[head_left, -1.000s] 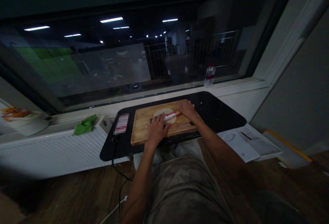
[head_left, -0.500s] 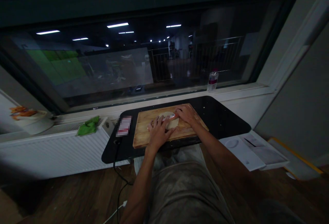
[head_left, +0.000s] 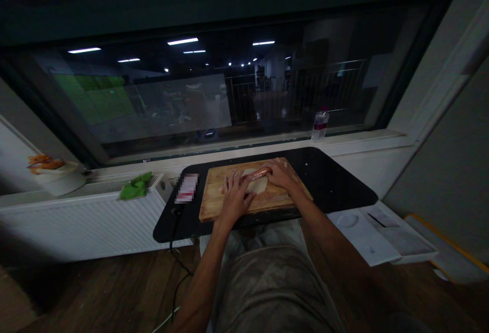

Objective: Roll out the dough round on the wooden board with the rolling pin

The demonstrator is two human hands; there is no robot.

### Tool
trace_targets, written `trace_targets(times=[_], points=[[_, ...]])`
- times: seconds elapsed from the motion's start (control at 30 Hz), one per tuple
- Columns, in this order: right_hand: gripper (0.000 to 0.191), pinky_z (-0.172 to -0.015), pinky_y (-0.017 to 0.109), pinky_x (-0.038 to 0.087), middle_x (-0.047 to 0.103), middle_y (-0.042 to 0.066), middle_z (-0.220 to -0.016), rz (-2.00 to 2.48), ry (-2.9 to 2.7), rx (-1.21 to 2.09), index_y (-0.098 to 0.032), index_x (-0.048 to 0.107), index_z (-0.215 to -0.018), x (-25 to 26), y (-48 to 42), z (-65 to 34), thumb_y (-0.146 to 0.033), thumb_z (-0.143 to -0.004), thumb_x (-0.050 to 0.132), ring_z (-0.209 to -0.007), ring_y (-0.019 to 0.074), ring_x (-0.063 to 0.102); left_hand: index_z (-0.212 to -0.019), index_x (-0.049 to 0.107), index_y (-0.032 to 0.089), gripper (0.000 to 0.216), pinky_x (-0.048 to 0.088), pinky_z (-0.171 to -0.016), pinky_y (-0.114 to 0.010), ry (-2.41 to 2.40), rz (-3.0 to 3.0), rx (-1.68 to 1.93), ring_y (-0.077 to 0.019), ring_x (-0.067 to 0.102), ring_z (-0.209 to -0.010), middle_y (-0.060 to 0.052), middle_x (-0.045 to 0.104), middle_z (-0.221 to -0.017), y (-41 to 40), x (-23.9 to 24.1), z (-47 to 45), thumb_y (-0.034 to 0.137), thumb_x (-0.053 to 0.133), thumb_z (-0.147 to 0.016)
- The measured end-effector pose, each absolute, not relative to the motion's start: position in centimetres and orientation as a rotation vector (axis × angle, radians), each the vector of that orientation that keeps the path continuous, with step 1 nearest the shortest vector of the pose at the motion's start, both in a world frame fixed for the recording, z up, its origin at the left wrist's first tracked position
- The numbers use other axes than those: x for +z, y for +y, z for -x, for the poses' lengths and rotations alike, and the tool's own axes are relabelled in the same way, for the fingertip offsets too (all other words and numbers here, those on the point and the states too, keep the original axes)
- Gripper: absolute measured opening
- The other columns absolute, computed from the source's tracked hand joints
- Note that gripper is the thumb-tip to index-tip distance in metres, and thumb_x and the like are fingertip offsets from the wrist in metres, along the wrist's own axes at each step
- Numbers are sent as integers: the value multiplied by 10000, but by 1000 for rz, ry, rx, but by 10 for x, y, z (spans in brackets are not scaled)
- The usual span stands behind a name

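Note:
A shiny reddish-brown rolling pin (head_left: 256,173) lies slantwise across a flat, pale round of dough (head_left: 257,186) on a wooden cutting board (head_left: 214,203). My left hand (head_left: 234,196) rests over the pin's left part, its fingers stretched out and spread, thumb apart. The pin's pale left tip pokes out beyond those fingers. At the other end, my right hand (head_left: 280,174) curls over the pin, with its fingertips partly hidden. Between the two hands the middle of the pin is in plain sight.
The board sits on a black tabletop (head_left: 336,183). Left of it lies a blurred-out phone-shaped item (head_left: 187,189). A bottle (head_left: 320,125) stands on the windowsill. A green cloth (head_left: 135,186) and a white pot (head_left: 61,179) are on the radiator. A white box (head_left: 393,233) is at lower right.
The pin has shifted slightly over the dough, and more of its right part shows. My right hand has moved a little with it. The whole view has tilted slightly.

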State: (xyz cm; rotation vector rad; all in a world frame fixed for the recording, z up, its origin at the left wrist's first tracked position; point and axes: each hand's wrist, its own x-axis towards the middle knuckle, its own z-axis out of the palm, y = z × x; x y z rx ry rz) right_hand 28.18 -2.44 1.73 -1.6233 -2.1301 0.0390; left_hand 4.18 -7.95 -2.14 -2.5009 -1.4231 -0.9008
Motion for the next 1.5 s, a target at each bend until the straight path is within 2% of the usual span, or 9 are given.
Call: trace_targets(times=[0.2,0.33,0.47,0.7,0.9,1.03,1.2,1.4,1.5], points=[[347,-1087,465,456,719,123,-1425,1716,-2080,-82,-260,726,-1371,17,-27,-280,-228,-1072,554,-1363,334,542,-1536,663,294,546,393,-1291,-650,-1542,2423,-975,-411,466,-1543,-169,532,-1655,-85,-16,-40,387,766,-1008],[305,-1021,405,449,733,163,-1356,1813,-1914,-151,-208,682,-1345,10,-19,-282,-349,-1159,486,-1285,332,593,-1569,632,268,637,461,-1231,-594,-1648,2399,-980,-406,518,-1480,-177,560,-1613,-86,-17,-43,518,775,-1001],[316,-957,344,433,765,161,-1265,1821,-1804,-134,-171,643,-1304,5,-11,-285,-375,-1195,428,-1176,289,658,-1634,550,217,837,441,-1246,-609,-1708,2431,-857,-431,515,-1494,-203,584,-1615,-80,-23,-46,697,749,-979],[222,-933,345,429,773,132,-1255,1770,-1846,-193,-189,646,-1282,1,-7,-286,-324,-1159,519,-1147,290,677,-1587,605,218,709,374,-1294,-659,-1739,2468,-662,-448,493,-1536,-219,556,-1660,-77,-19,-54,688,621,-1057],[209,-944,345,434,774,133,-1259,1810,-1816,-212,-207,648,-1283,-2,-3,-287,-313,-1151,527,-1166,302,668,-1591,605,239,821,295,-1291,-761,-1888,2451,-525,-526,408,-1588,-229,498,-1725,-71,-6,-86,825,563,-1018],[234,-926,334,434,777,132,-1222,1825,-1781,-173,-204,649,-1279,1,-6,-286,-346,-1173,497,-1142,292,679,-1506,683,246,696,289,-1276,-800,-1918,2485,-578,-533,440,-1565,-192,567,-1696,-61,1,-100,760,559,-1053],[223,-934,329,431,777,122,-1228,1815,-1799,-174,-204,653,-1273,1,-7,-284,-337,-1172,506,-1151,287,680,-1511,711,262,596,306,-1269,-823,-1836,2617,-566,-539,441,-1593,-132,570,-1727,-52,5,-94,648,607,-1068],[238,-923,330,436,776,121,-1261,1834,-1785,-149,-209,651,-1286,2,-7,-285,-371,-1174,516,-1169,287,680,-1573,674,313,566,309,-1361,-670,-1486,2873,-569,-409,441,-1656,-55,584,-1727,-32,0,-50,582,620,-1078],[229,-902,322,434,775,116,-1283,1829,-1774,-136,-216,647,-1295,4,-9,-285,-371,-1171,533,-1168,280,683,-1536,712,295,575,313,-1395,-530,-1316,3088,-626,-328,465,-1656,-71,652,-1662,-19,-2,-22,599,655,-1051]])
